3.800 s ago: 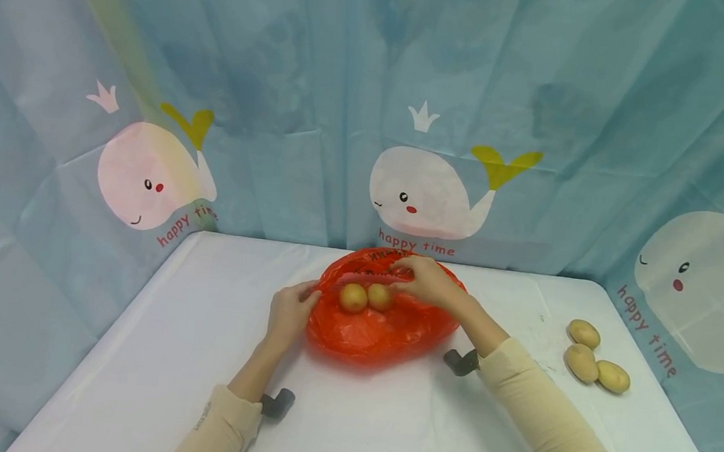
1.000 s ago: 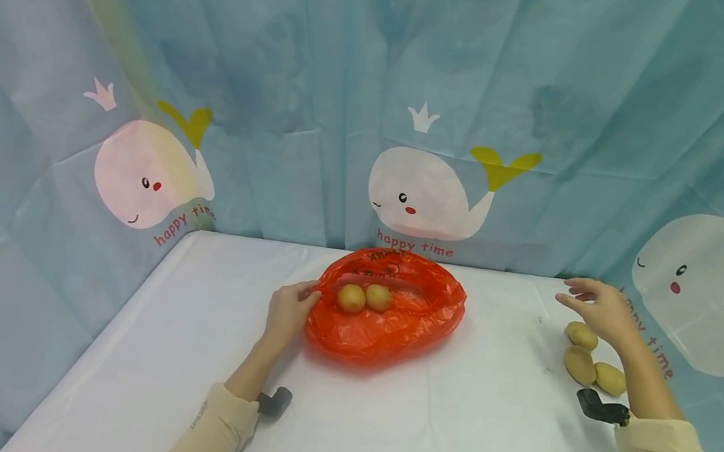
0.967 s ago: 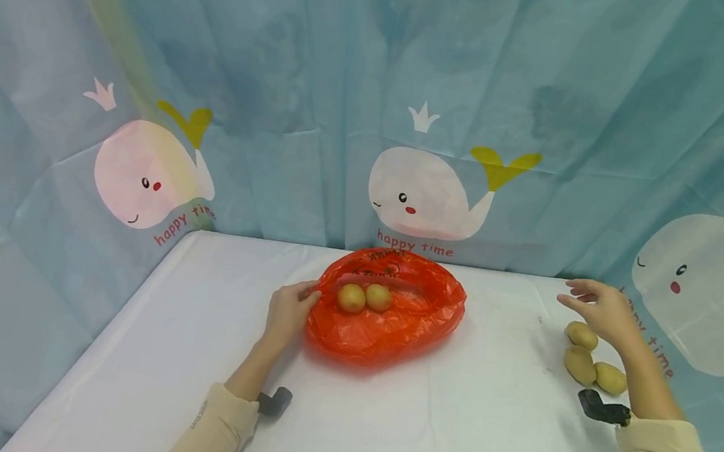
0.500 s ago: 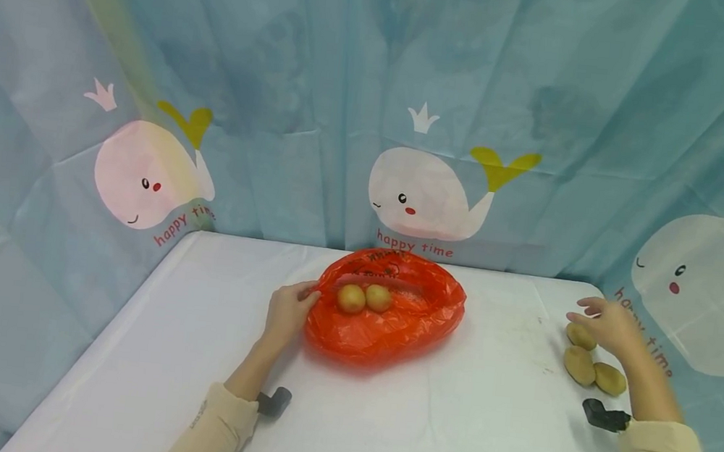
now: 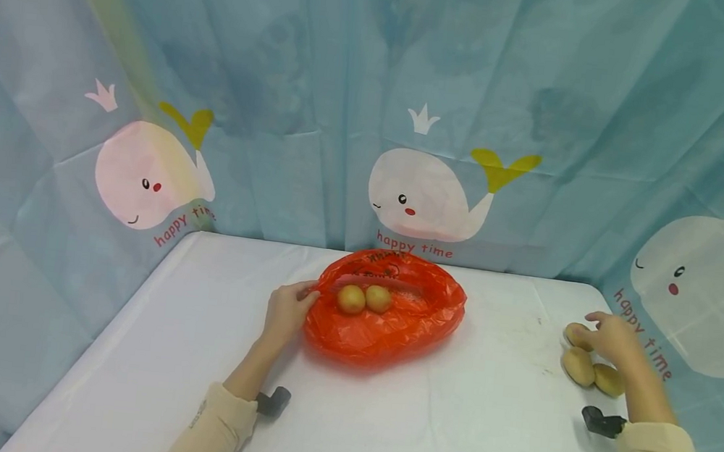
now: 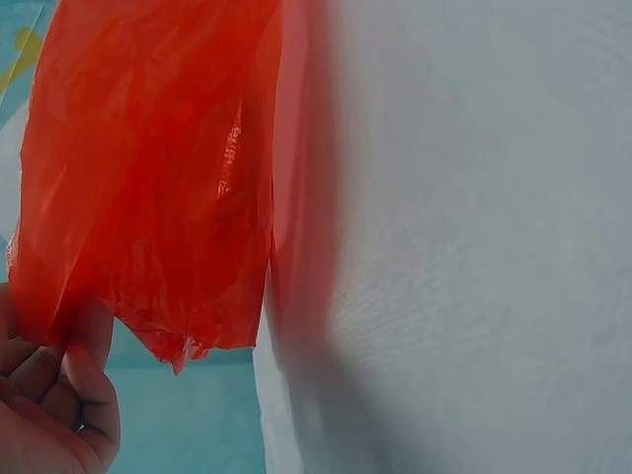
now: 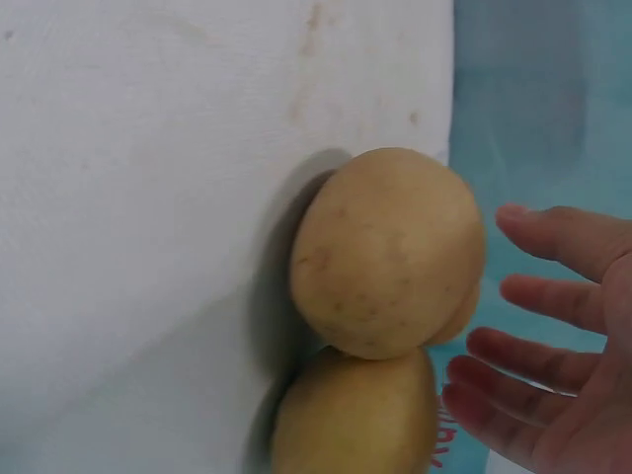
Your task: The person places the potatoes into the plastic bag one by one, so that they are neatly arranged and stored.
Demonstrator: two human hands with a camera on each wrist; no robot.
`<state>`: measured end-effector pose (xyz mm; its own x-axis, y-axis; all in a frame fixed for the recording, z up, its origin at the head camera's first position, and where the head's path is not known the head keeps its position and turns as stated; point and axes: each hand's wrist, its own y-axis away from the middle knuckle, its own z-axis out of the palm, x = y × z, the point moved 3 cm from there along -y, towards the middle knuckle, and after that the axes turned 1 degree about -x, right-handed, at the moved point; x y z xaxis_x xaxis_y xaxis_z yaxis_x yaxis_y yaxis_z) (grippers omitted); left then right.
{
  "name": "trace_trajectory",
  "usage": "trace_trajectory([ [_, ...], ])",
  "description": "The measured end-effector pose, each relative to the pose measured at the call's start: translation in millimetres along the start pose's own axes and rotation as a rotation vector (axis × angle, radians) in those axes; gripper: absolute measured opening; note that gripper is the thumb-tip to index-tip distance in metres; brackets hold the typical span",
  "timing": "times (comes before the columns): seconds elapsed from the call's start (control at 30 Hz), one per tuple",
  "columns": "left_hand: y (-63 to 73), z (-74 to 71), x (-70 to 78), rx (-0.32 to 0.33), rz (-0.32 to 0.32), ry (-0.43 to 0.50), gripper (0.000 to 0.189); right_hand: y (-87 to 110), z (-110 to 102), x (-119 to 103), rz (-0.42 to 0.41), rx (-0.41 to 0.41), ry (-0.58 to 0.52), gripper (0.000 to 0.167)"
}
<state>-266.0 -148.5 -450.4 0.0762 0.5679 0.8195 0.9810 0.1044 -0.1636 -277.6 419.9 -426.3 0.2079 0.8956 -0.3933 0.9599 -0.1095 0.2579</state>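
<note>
A red plastic bag (image 5: 384, 337) lies with its mouth spread, and two round yellowish potatoes (image 5: 351, 299) show inside it. My left hand (image 5: 284, 313) pinches the bag's left rim between thumb and fingers, as the left wrist view also shows. At the table's right side, three loose potatoes sit close together: a far one (image 5: 574, 332), a middle one (image 5: 578, 367) and a nearer one (image 5: 609, 379). Over the far potato is my right hand (image 5: 615, 341), partly covering it. In the right wrist view its fingers (image 7: 553, 306) are spread and hold nothing.
A white-covered table (image 5: 488, 413) bears everything. Behind it and along both sides hangs a blue curtain (image 5: 282, 102) with whale prints. Each wrist carries a small black camera, such as the left one (image 5: 274, 401).
My right hand, at the bag several seconds ago, has gone to the table's right side and, over the last second, has come down over the far potato. My left hand stays at the bag's rim.
</note>
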Motion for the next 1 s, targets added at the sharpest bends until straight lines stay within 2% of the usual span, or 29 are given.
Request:
trace_trajectory([
  [0.13, 0.5, -0.1, 0.1, 0.001, 0.001, -0.004, 0.032, -0.6, 1.8, 3.8, -0.017, -0.01, 0.009, 0.061],
  [0.47, 0.4, -0.6, 1.6, 0.0, 0.015, -0.002, 0.032, 1.4, 4.3, 4.9, -0.045, 0.035, 0.044, 0.066],
  [1.0, 0.9, -0.1, 2.2, 0.012, 0.031, -0.022, 0.031, -5.4, 8.7, 4.5, -0.054, 0.063, 0.024, 0.058],
])
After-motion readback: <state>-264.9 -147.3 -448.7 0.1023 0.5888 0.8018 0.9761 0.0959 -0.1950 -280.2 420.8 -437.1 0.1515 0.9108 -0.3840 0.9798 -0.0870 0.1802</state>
